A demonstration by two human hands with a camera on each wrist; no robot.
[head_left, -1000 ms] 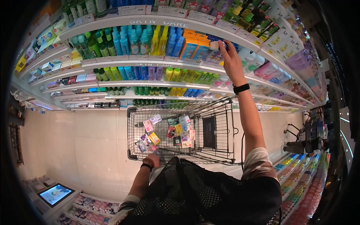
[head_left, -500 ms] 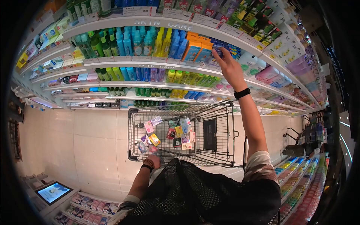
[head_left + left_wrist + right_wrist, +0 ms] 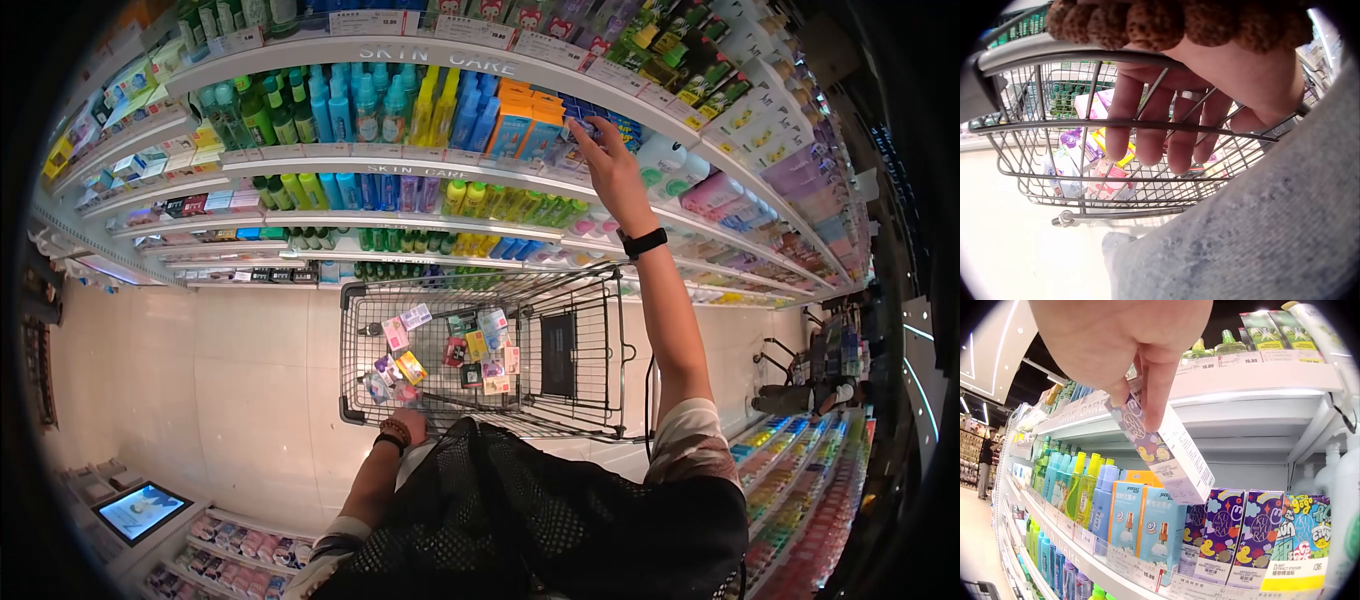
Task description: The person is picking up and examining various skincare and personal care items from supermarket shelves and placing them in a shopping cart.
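In the right wrist view, my right hand [image 3: 620, 185] pinches a purple-and-white mosquito repellent spray box [image 3: 1169, 453] by its upper end. The box hangs tilted in front of the shelf, above a row of matching purple boxes [image 3: 1222, 534]. Light blue-and-orange boxes [image 3: 1160, 525] stand just left of that row. Down at the shopping cart [image 3: 351, 411], my left hand [image 3: 407, 424] rests on the near rim. Its fingers drape over the rim, nearly straight, behind the wires in the left wrist view. Several small cartons, among them a yellow box [image 3: 410, 368], lie in the cart.
Shelves marked SKIN CARE run across the front, packed with coloured spray bottles [image 3: 370, 105]. White pump bottles [image 3: 1344, 487] stand right of the boxes. A lit screen [image 3: 145, 512] is at lower left. Another person [image 3: 800, 398] is at far right.
My right hand dipped slightly toward the shelf edge, then rose a little, and the box now shows at its fingertips. My left hand stays at the cart rim.
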